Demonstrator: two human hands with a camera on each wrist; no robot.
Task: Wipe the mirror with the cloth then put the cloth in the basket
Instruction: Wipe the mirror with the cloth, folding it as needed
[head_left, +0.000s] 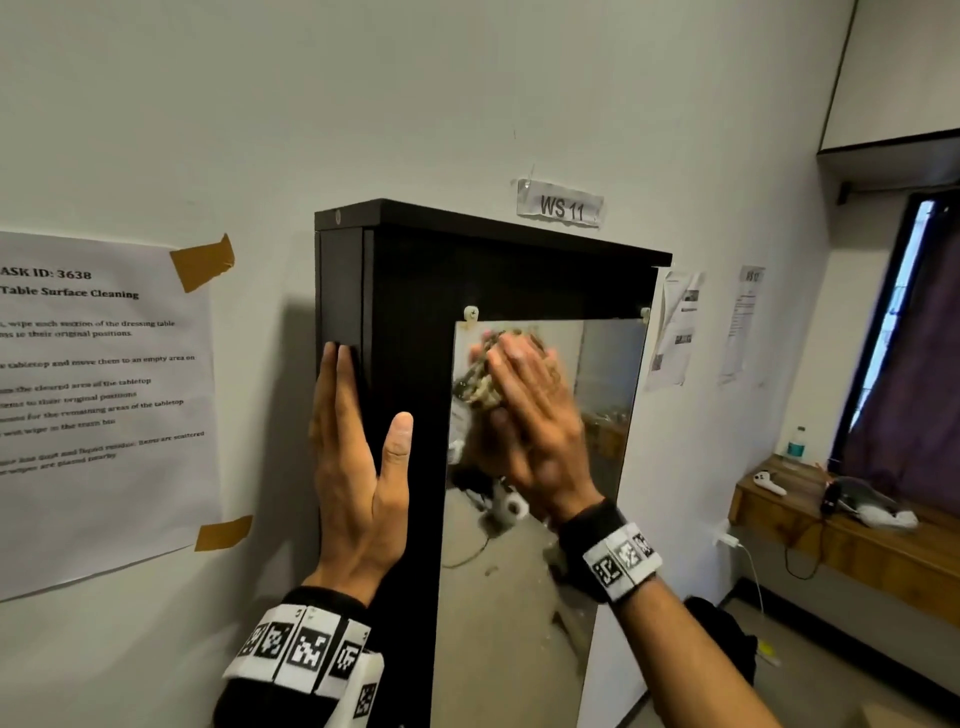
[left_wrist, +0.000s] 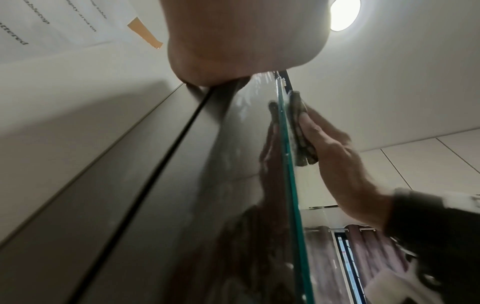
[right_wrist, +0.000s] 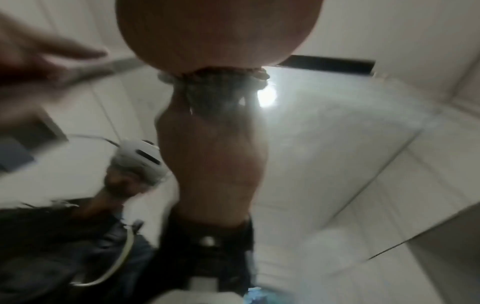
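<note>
Pressing flat, from the head view: right hand (head_left: 530, 410) with straight fingers pinning the cloth (head_left: 480, 384) against the mirror (head_left: 524, 597) near its top-left corner, tall glass running down below. Left hand (head_left: 358, 462) open, bracing the black cabinet (head_left: 415, 270) edge. No basket anywhere in sight. Left wrist view: cloth (left_wrist: 301, 131) sandwiched between palm and glass. Right wrist view: blurred, cloth (right_wrist: 221, 86) bunched just under the palm.

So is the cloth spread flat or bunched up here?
Bunched: the cloth shows as a thick folded wad between the flat right hand and the mirror.
</note>
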